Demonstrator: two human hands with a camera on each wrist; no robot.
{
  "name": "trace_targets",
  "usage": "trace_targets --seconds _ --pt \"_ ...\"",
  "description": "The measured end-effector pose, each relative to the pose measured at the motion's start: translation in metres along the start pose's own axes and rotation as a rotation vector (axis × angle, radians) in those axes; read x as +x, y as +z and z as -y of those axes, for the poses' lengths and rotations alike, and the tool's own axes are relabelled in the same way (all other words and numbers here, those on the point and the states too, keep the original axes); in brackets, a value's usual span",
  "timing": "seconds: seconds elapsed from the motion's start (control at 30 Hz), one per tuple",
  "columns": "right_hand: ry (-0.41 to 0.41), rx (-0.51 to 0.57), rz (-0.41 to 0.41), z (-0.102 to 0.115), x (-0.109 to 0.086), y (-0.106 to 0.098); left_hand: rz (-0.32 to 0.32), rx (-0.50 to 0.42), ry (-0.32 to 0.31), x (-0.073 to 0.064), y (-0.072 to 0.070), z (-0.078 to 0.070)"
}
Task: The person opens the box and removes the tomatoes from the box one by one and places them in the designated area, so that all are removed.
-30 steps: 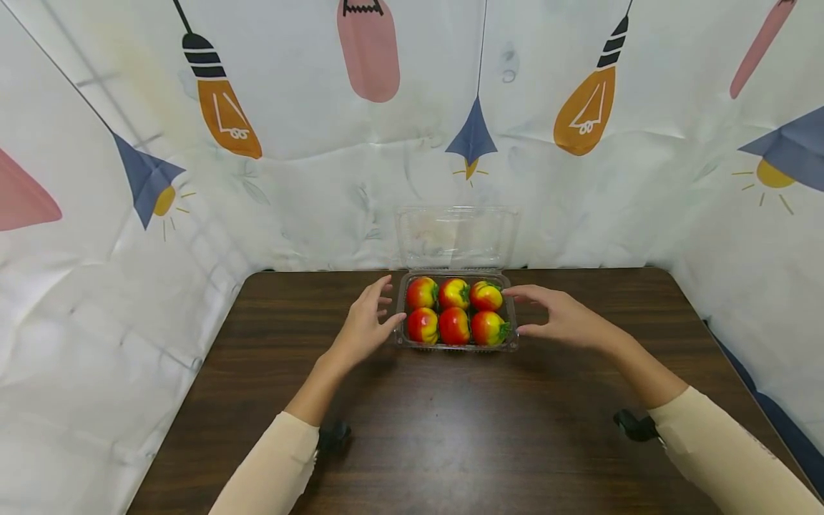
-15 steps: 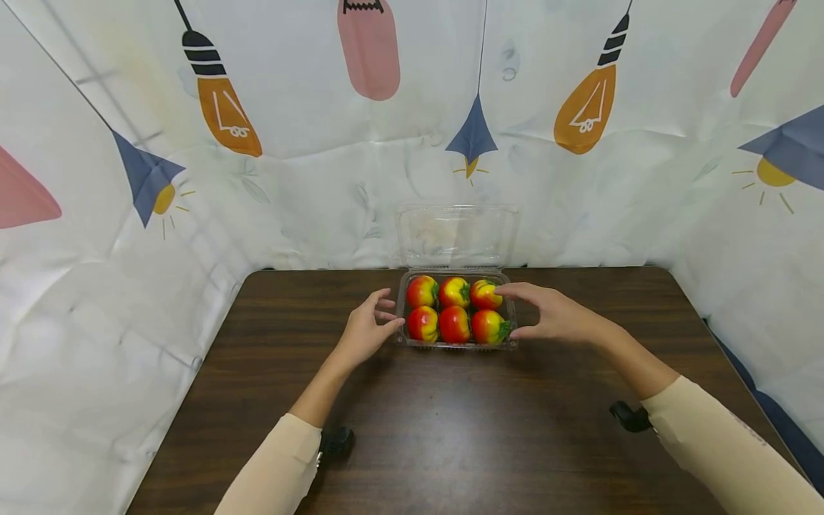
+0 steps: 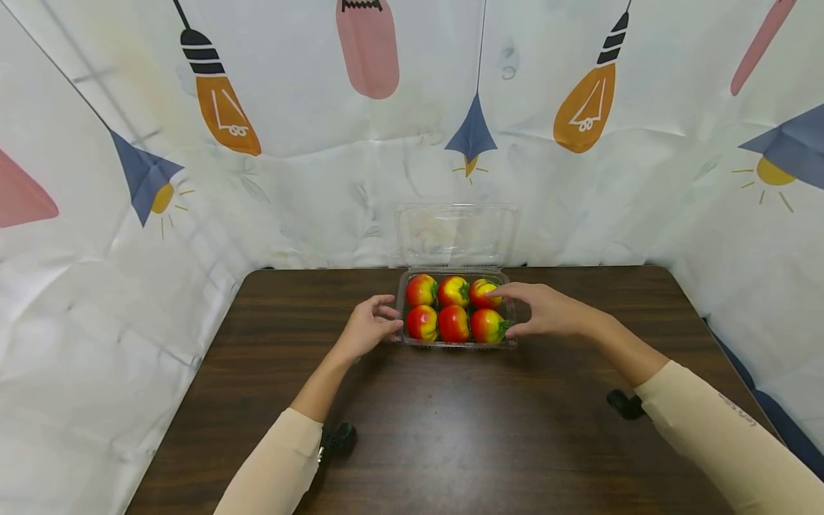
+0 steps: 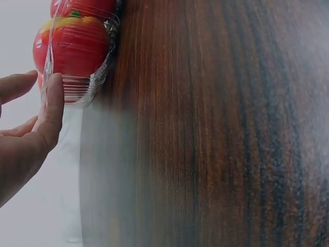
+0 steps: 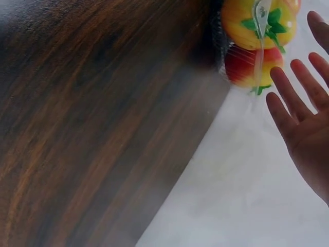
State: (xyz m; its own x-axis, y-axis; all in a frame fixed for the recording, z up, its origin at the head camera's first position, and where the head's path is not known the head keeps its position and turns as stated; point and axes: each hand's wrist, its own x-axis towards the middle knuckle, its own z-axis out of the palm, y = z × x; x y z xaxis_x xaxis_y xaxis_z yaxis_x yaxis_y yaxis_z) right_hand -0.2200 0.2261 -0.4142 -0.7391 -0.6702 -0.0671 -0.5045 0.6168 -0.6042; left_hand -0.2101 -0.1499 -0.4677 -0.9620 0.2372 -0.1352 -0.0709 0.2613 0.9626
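A clear plastic clamshell box (image 3: pixel 460 346) lies near the table's far edge, its lid (image 3: pixel 457 236) raised behind it. Several round red-and-yellow fruits with green leafy tops fill it in two rows. At the box's left side my left hand (image 3: pixel 370 325) holds the rim between thumb and fingers; the left wrist view shows a fingertip (image 4: pixel 55 82) on that rim. My right hand (image 3: pixel 547 311) reaches over the right side, fingertips overlapping the back right fruit (image 3: pixel 483 293) and thumb beside the front right fruit (image 3: pixel 487 325). In the right wrist view its fingers (image 5: pixel 293 95) are spread and fairly straight.
The dark wood-grain table (image 3: pixel 438 429) extends toward me. White cloth (image 3: pixel 309 193) printed with bulbs and lamps hangs behind the table and at both sides. Both wrists carry small black devices below the cream sleeves (image 3: pixel 273 465).
My right hand has moved left, farther over the fruits on the right. My left hand has lowered slightly and its fingers have drawn in at the box's left rim. The box has stayed in place.
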Motion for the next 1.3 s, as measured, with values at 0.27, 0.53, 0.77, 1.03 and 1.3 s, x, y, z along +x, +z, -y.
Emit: trace_targets --seconds 0.27,0.53,0.77,1.03,1.3 --pt "-0.038 -0.047 0.036 -0.002 0.010 0.002 0.007 -0.086 -0.067 0.003 0.001 0.002" --pt "-0.082 -0.109 0.076 0.002 0.019 0.006 0.018 -0.119 -0.094 0.004 0.001 0.002" --pt "-0.075 -0.204 0.118 0.007 0.026 0.008 0.014 -0.148 -0.115 0.006 0.003 0.002" --pt "-0.031 -0.283 0.154 0.012 0.032 0.011 0.023 -0.154 -0.124 0.007 0.003 0.001" --pt "0.010 -0.320 0.196 0.016 0.038 0.011 0.031 -0.141 -0.131 0.007 0.002 0.000"
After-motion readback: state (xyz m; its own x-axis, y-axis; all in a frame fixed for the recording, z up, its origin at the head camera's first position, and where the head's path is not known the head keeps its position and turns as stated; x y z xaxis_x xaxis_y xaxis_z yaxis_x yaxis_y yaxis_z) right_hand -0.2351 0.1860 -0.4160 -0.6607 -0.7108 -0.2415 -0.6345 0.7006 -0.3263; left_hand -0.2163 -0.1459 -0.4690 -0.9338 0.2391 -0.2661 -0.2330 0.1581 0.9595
